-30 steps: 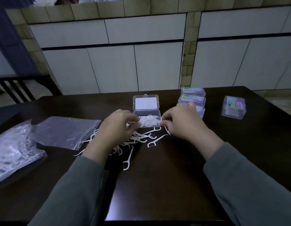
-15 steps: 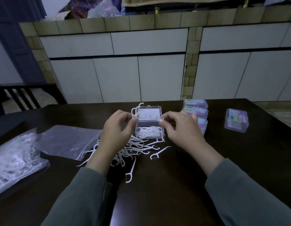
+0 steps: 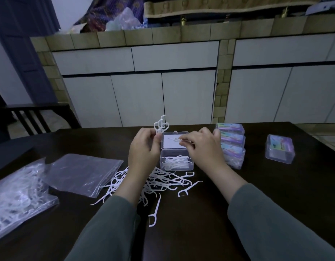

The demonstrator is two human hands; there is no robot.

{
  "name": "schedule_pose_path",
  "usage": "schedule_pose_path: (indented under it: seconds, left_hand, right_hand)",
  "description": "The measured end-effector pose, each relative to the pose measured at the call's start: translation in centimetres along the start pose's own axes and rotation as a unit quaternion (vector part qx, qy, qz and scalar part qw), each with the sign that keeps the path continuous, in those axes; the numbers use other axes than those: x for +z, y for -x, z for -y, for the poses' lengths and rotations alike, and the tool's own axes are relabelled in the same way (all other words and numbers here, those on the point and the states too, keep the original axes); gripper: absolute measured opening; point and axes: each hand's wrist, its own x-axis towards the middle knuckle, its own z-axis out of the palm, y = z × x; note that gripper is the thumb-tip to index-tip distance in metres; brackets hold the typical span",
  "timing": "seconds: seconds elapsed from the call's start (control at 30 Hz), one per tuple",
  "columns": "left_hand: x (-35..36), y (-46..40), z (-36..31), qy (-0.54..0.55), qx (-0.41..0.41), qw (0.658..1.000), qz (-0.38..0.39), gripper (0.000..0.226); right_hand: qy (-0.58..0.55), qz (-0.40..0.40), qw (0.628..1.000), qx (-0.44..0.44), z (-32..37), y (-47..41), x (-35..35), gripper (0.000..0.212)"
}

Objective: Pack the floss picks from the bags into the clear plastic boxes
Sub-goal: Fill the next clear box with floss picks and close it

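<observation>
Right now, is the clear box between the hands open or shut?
Open: the clear box has its lid raised behind it, floss picks visible inside.

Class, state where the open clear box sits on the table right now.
In the head view, the open clear box sits mid-table between both hands, behind the loose floss picks, left of the stacked boxes.

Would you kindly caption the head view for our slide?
Both hands hold floss picks above an open clear box, loose picks spread on the dark table.

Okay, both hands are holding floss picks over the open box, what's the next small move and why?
Probably lower the right hand and lay its single floss pick into the open clear box. The box sits just below, lid up and only partly filled, while the left hand holds a bunch of picks ready.
</observation>
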Motion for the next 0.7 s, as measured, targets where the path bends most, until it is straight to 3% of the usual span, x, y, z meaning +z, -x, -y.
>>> schedule_pose_path:
  seconds: [0.23,0.47,0.6,0.7]
  left_hand:
    - [0.8,-0.5,0.3,0.031,0.004,0.999,0.013,0.012]
    - [0.4,-0.2,0.1,0.05,0.01,0.998,0.043,0.013]
    - [0.6,0.0,-0.1,0.047,0.009,0.997,0.055,0.012]
    - [1.2,0.2,-0.3,-0.015,0.038,0.993,0.115,0.011]
  right_hand:
    - [0.055,0.153,0.985,-0.054,-0.1,-0.2,0.2,0.027]
    - [0.035,0.138,0.99,0.021,-1.1,-0.1,-0.8,0.054]
    - [0.072,0.22,0.972,0.047,-2.0,0.5,-1.6,0.086]
    - [0.073,0.243,0.966,0.042,-2.3,0.7,-1.7,0.086]
